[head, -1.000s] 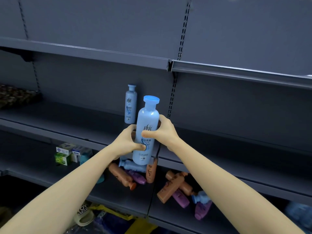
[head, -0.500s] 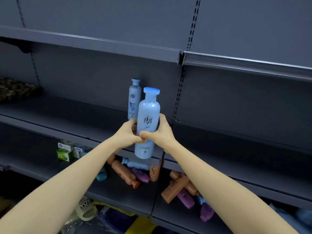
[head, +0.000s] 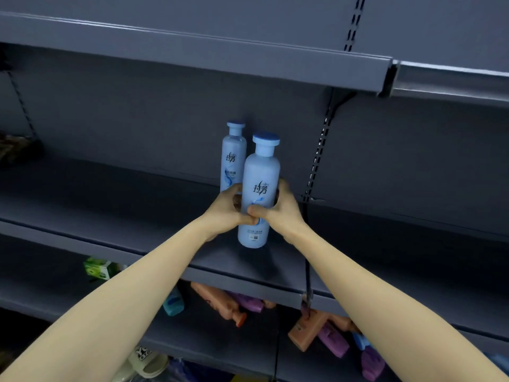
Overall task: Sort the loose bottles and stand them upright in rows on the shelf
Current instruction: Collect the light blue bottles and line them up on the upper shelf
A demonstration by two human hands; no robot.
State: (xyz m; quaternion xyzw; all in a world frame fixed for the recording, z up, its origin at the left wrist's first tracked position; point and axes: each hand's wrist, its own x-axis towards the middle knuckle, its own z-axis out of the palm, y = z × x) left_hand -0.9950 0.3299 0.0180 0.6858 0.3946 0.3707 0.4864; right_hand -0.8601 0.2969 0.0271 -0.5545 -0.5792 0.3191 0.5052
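Observation:
Both my hands grip a light blue bottle (head: 260,172) with a blue cap, held upright over the middle shelf (head: 110,216). My left hand (head: 224,209) wraps its left side and my right hand (head: 278,210) its right side, thumbs meeting across the label. Its base looks level with the shelf surface; contact is unclear. A second matching blue bottle (head: 233,155) stands upright just behind and to the left, against the back panel. On the lower shelf lie loose bottles: orange (head: 220,301), purple (head: 249,301), teal (head: 173,303), and more orange and purple ones (head: 330,337) to the right.
An upper shelf edge (head: 192,53) overhangs the bottles. A slotted upright (head: 319,150) divides the bays at right. A green box (head: 97,268) sits on the lower shelf at left. A dark patterned item (head: 16,150) lies at the far left. A sandal (head: 146,362) lies on the floor.
The held bottle has moved up from in front of the lower shelf onto the middle shelf, close to the standing blue bottle. Both hands kept their grip.

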